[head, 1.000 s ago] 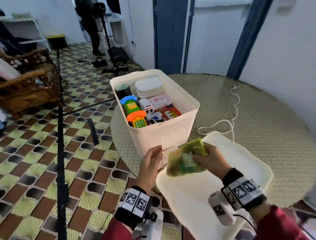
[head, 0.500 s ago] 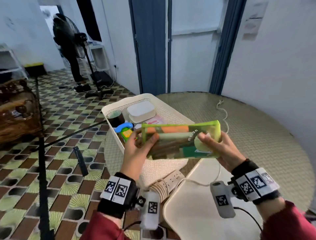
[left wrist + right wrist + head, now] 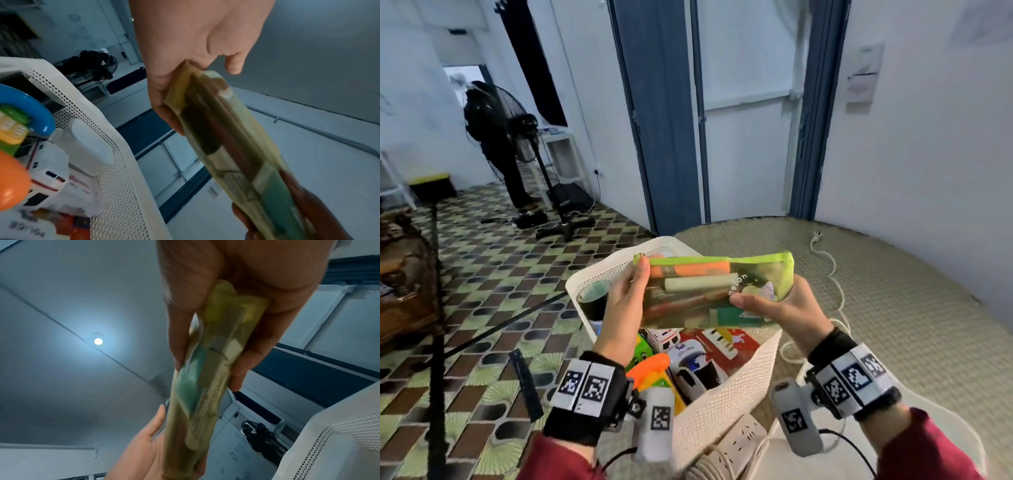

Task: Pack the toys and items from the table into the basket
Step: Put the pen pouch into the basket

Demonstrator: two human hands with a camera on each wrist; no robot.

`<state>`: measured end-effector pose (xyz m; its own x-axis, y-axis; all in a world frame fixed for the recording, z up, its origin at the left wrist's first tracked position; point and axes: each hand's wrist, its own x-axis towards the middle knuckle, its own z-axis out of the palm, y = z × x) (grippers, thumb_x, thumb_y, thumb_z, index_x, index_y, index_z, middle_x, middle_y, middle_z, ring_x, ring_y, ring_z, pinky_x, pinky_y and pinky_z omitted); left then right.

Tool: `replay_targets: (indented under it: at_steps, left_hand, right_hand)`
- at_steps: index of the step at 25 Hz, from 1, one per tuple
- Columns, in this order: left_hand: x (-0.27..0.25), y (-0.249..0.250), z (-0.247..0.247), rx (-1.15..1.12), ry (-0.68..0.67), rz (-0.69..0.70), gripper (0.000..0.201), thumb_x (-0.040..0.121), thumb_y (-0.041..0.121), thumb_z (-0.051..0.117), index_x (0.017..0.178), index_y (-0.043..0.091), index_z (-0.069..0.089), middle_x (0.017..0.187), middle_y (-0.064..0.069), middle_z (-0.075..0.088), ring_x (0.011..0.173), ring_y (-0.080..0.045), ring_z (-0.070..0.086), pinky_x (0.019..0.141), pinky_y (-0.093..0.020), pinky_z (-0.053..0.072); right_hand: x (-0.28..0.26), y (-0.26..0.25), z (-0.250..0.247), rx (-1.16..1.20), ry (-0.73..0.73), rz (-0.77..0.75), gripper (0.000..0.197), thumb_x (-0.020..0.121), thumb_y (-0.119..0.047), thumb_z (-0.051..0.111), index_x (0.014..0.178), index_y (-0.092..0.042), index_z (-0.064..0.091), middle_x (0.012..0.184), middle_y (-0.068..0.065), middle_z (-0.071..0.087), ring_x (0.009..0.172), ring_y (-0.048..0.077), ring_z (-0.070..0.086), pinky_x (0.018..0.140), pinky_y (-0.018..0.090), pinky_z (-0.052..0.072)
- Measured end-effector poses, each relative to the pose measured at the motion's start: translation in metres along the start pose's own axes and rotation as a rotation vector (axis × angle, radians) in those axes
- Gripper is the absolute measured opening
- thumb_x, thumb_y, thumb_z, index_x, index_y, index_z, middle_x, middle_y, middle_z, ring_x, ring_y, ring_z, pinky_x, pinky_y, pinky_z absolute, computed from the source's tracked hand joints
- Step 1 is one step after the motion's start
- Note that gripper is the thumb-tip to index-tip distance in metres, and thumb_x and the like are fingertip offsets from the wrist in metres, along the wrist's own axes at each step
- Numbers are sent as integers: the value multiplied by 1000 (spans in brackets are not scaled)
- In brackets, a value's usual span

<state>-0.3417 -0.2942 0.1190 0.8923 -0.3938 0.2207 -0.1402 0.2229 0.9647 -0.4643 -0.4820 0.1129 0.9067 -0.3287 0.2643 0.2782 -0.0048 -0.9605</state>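
A clear pencil pouch [image 3: 709,291] with a lime-green zip edge, full of markers, hangs level over the white perforated basket [image 3: 736,397]. My left hand [image 3: 628,301] grips its left end and my right hand [image 3: 774,305] pinches its right end, thumb on the front. The left wrist view shows the pouch [image 3: 226,142] held at its near end by my left hand [image 3: 170,91]; the right wrist view shows the pouch [image 3: 207,369] pinched by my right hand [image 3: 207,331]. The basket holds toy phones [image 3: 650,370], toy cars [image 3: 695,373], a book and a dark cup [image 3: 594,298].
The basket stands at the left edge of a round woven-topped table [image 3: 893,301]. A white power strip [image 3: 739,438] and its cable [image 3: 832,267] lie on the table beside a white tray [image 3: 962,442]. A fan [image 3: 517,137] and a person stand far left on the tiled floor.
My right hand lifted the pouch off the white tray, my left hand took its other end, and both carried it up and over the basket. The head view rose toward the door.
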Motion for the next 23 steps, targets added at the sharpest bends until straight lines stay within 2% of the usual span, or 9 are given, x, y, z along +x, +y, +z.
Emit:
replay_targets:
  at_steps: [2,5,6,10,14,16,18,21,23]
  left_hand:
    - [26,-4,-6,66,29,45,27,93,44,50,97,26,70,92,8,74,89,-8,68,71,-23,53]
    - [69,-9,-6,102,20,88,31,85,46,57,99,22,73,93,0,74,90,-14,68,72,-30,53]
    - [85,-13,-7,72,9,89,29,85,42,59,98,20,73,93,-2,75,88,-14,69,74,-29,54]
    - [143,-25,-5,-25,-93,22,16,87,28,64,93,17,73,92,-7,74,88,-21,68,80,-39,55]
    - [187,-29,-22,-5,-328,-52,24,81,32,69,99,16,69,96,0,74,89,-14,69,81,-31,54]
    - [207,-36,-28,48,-411,-41,34,70,37,73,98,19,68,95,2,74,89,-11,68,82,-30,54]
    - [224,-47,-25,107,-420,-49,41,63,40,76,95,15,70,93,-1,74,89,-14,69,84,-33,54]
    - [244,-74,-17,232,-535,-113,25,66,28,82,83,12,71,85,-4,73,82,-18,66,84,-35,53]
    - [253,-92,-7,365,-652,-127,28,66,21,84,84,6,71,78,-6,68,76,-18,62,73,-31,52]
  right_hand:
    - [16,3,4,27,10,6,36,75,-8,73,108,-5,61,99,5,73,90,20,70,67,24,56]
    - [43,8,11,37,55,-30,58,61,-34,83,108,-6,63,103,8,72,94,21,69,70,25,55]
    - [53,10,14,39,111,-46,56,60,-36,83,105,-8,65,101,7,73,92,20,70,69,24,55]
    - [86,15,21,-25,308,-112,34,69,-13,76,101,-3,68,95,8,74,86,21,71,64,24,56]
    - [107,28,42,-87,461,-117,26,74,-10,75,98,-4,69,91,6,75,82,16,71,63,22,55]
    - [111,38,51,-57,550,-62,26,78,-11,71,103,-2,66,93,8,74,81,17,71,62,24,56]
    - [110,47,49,-46,623,24,32,80,-17,71,107,-1,63,94,10,73,82,21,71,67,29,58]
    - [101,64,34,-292,820,184,37,67,-26,83,94,-5,69,88,8,74,83,25,71,76,36,58]
    - [91,69,24,-509,914,309,33,59,-28,88,83,-14,70,85,6,73,80,22,69,76,36,57]
